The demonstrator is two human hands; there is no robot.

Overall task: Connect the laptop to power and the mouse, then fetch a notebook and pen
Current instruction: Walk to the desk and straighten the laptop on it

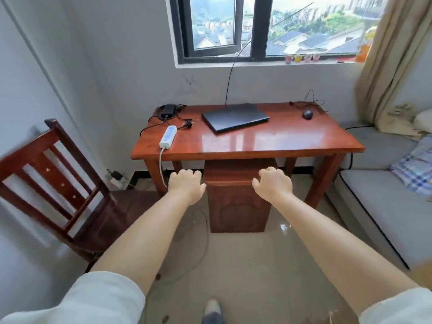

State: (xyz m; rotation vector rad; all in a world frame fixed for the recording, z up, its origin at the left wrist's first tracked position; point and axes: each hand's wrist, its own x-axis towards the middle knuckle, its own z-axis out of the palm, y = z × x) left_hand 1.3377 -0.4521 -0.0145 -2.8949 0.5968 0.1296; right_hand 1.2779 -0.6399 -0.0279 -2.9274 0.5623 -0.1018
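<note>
Both hands are out in front, short of the surface: the left hand and the right hand hang loose with fingers curled downward, holding nothing, above the stool tucked under the front edge. Nothing is hooked up yet, by the look of it. The risk here is the tangle on the left: the power adapter sits at the back corner with its cable looping toward the white power strip, and its plug lies loose, so a careless pull could drag the adapter off the edge. The strip's own cord drops to the floor near the left hand, an easy snag. The laptop lies shut, dark and flat, set at an angle near the back middle. The mouse sits well apart at the right rear, its cable bunched behind it. No notebook or pen in sight.
</note>
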